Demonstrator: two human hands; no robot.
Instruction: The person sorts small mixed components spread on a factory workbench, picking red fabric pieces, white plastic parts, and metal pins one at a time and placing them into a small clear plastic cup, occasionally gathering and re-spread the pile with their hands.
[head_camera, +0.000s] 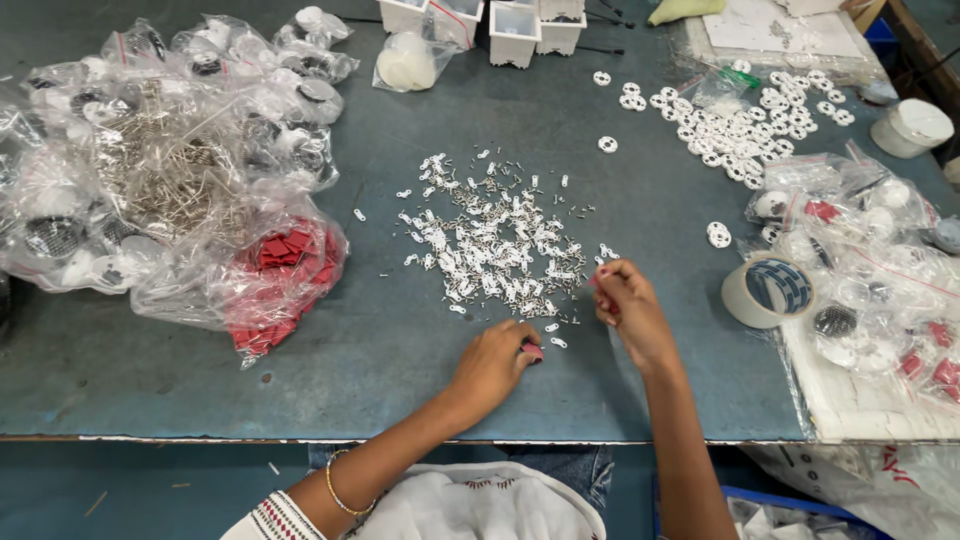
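Red small plastic piece (533, 351) pinched in left hand (497, 362), low on grey-blue metal table (400, 380) | right hand (625, 305) fingers grasping another red bit beside scattered small white metal clips (490, 245)

Grey-blue table (150, 370), white small clips (490, 245), red pieces in clear bag (285, 265), white rings (745, 125), gold bangle (340, 492)

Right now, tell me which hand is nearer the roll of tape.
Right. The right hand is just left of the roll of tape; the left hand is farther left, at the near edge of the pile of small white parts.
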